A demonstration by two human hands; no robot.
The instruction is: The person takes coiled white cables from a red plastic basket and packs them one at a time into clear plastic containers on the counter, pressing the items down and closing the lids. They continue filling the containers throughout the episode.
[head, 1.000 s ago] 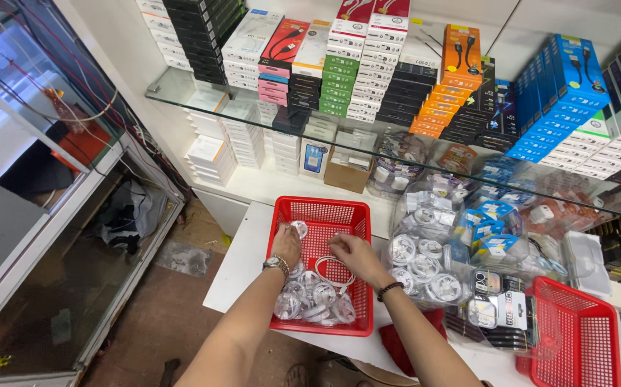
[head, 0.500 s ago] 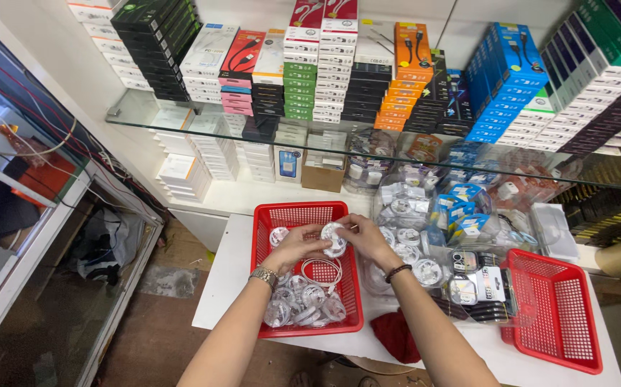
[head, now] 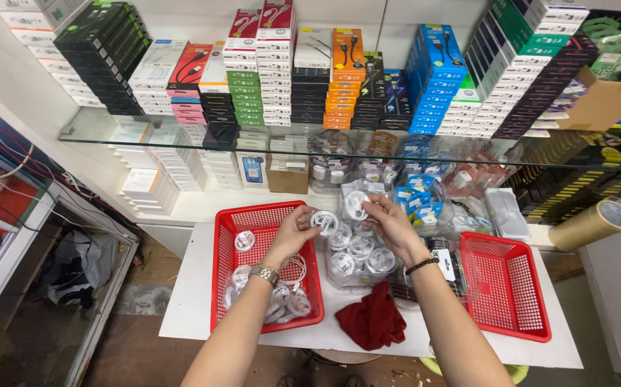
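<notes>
My left hand (head: 294, 231) pinches a coiled white cable (head: 323, 221) above the right rim of the left red basket (head: 262, 217). My right hand (head: 389, 222) holds another coiled white cable in a clear bag (head: 357, 203) just to the right of it. Both hands hover over a pile of bagged white cable coils (head: 357, 247) on the white table (head: 188, 301). More white coils (head: 282, 301) lie in the left basket. A metal watch sits on my left wrist and a dark bead bracelet on my right wrist.
A second red basket (head: 508, 287) stands at the right, and a dark red cloth (head: 373, 319) lies at the table's front. Behind is a glass shelf (head: 181, 140) stacked with coloured boxes. A roll of brown tape (head: 590, 223) lies at far right. A glass counter is to the left.
Both hands have lifted out of the left basket and moved right, each now holding a cable coil over the pile. The camera view has shifted to the right.
</notes>
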